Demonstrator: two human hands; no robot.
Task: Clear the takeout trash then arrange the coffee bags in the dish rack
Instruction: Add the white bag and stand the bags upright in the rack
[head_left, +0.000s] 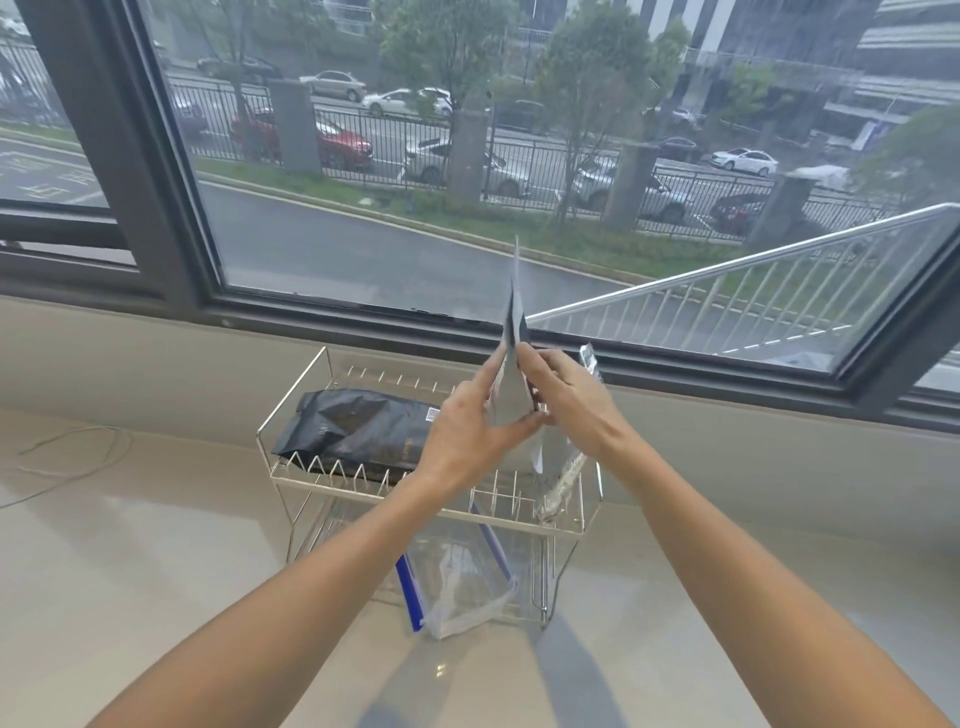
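A white wire dish rack (291, 410) stands on the pale counter below the window. A black coffee bag (358, 428) lies flat on the left side of its upper tier. Above the right side, my left hand (467, 431) and my right hand (569, 400) together hold a thin silver and dark coffee bag (511, 364) upright and edge-on. A clear packet (589, 364) leans upright at the rack's right end, just behind my right hand. On the counter under the rack lies a clear zip bag with a blue strip (457, 587).
A large dark-framed window (171, 171) runs behind the rack, with a raised sill ledge (156, 358) under it. A thin cord (67, 457) trails across the counter at the left. The pale glossy counter (130, 571) stretches left and right of the rack.
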